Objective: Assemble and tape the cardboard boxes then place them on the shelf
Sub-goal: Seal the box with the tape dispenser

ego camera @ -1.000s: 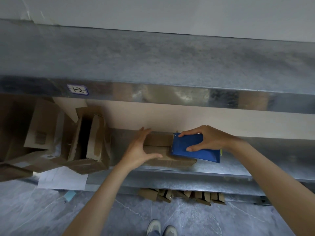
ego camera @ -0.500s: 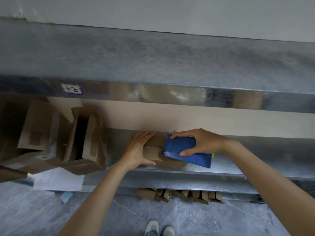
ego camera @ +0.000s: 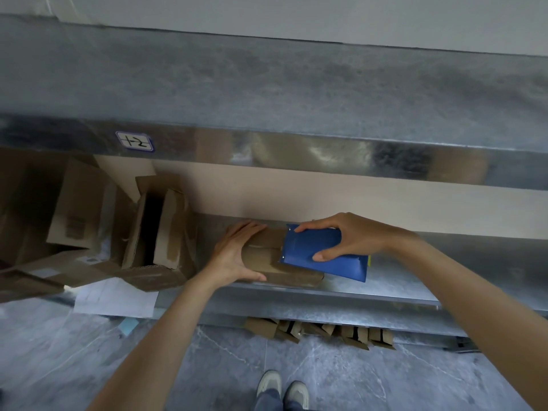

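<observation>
On the shelf (ego camera: 400,280), our left hand (ego camera: 234,253) clasps the box (ego camera: 261,259), right hand (ego camera: 350,235) the dispenser (ego camera: 308,247). Skewed pulling may seal it crooked.

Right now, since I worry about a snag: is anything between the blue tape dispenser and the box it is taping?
Nothing visible. The blue tape dispenser, gripped by the right hand, lies directly on the box; the left hand holds the box's left end, beside it.
</observation>
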{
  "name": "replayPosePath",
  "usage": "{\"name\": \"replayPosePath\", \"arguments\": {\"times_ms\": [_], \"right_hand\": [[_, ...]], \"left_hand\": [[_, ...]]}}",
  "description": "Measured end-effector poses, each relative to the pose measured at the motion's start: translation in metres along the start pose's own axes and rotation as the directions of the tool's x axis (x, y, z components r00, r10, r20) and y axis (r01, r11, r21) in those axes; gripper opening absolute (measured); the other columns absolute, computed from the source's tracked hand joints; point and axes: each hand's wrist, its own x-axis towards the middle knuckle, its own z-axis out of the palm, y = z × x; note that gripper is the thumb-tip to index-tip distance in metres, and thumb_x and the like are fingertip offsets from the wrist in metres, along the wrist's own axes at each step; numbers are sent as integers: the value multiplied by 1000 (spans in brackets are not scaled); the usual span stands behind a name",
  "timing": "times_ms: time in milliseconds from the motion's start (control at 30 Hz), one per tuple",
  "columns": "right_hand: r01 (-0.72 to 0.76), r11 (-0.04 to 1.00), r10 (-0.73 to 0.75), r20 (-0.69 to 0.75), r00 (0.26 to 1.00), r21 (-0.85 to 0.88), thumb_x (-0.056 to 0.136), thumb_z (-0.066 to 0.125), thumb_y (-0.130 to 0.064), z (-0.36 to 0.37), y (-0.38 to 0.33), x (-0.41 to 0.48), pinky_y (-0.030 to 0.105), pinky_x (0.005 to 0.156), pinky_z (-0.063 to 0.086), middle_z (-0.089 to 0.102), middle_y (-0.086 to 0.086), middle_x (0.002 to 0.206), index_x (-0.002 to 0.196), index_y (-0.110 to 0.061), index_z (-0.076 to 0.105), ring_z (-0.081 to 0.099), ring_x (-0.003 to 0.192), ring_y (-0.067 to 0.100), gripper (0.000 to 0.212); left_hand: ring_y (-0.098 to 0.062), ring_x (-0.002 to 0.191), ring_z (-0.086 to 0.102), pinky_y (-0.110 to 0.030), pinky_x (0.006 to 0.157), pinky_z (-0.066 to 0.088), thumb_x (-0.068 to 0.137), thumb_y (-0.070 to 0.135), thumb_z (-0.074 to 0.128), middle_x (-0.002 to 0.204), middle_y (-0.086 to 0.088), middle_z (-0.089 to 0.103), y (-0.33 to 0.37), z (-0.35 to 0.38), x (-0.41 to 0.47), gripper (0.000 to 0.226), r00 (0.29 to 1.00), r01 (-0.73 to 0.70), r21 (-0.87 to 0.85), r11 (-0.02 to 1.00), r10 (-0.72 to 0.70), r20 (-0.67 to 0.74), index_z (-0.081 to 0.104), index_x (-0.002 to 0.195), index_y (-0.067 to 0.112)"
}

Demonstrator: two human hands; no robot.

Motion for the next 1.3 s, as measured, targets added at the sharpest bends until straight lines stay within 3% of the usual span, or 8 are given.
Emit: {"name": "replayPosePath", "arguments": {"times_ms": [333, 467, 633, 800, 967, 1133, 1300], "right_hand": [[21, 999, -23, 44, 999, 47, 78, 79, -47, -11, 12, -12, 15, 101, 37, 43, -45, 132, 127, -61, 51, 42, 130, -8, 58], [18, 998, -20, 43, 999, 52, 78, 80, -44, -16, 15, -18, 27, 111, 38, 47, -32, 140, 129, -55, 53, 45, 130, -1, 59], [11, 996, -15, 44, 999, 89, 79, 80, -41, -16, 20, -24, 29, 107, 43, 50, -35, 135, 126, -57, 55, 51, 121, -5, 56], [7, 995, -12, 43, 999, 103, 78, 80, -42, -19, 32, -33, 23, 106, 38, 47, -39, 135, 125, -59, 54, 46, 122, -14, 56], [-18, 993, 14, 36, 999, 113, 79, 81, -41, -20, 45, -46, 15, 95, 38, 50, -42, 128, 124, -59, 55, 49, 116, -17, 55], [-78, 990, 80, -12, 997, 116, 77, 82, -40, -36, 66, -77, 23, 99, 46, 54, -38, 126, 121, -60, 57, 55, 112, -10, 54], [-84, 991, 87, -22, 996, 108, 76, 81, -44, -32, 73, -83, 22, 102, 44, 52, -38, 129, 122, -59, 57, 52, 117, -9, 54]], "left_hand": [[-7, 138, 31, -33, 113, 32, 45, 44, 96, 147, 12, 39, -5, 1, 1, 111, 1000, 9, -19, 1000, -9, -6, 43, 143, 40], [-6, 137, 31, -28, 112, 30, 46, 43, 96, 146, 13, 39, -5, 1, 2, 111, 1000, 14, -15, 1000, -14, -4, 44, 143, 40], [-3, 137, 30, -21, 111, 28, 46, 40, 97, 146, 12, 40, -4, 1, 1, 110, 1000, 16, -12, 1000, -16, -8, 45, 144, 37], [-5, 139, 30, -29, 115, 31, 47, 39, 96, 147, 12, 40, -3, 0, 1, 110, 1000, 23, -18, 1000, -23, 1, 44, 144, 38], [-4, 139, 30, -22, 111, 27, 47, 40, 97, 147, 12, 38, -5, 1, 1, 111, 1000, 31, -12, 999, -31, 1, 44, 144, 39], [-3, 138, 29, -20, 110, 24, 46, 39, 98, 149, 12, 37, -6, 1, 2, 112, 1000, 30, 13, 999, -30, 4, 43, 144, 38], [-1, 138, 26, -22, 110, 24, 47, 37, 98, 150, 13, 35, -3, 1, 2, 114, 999, 48, 31, 998, -48, 10, 42, 146, 37]]}}
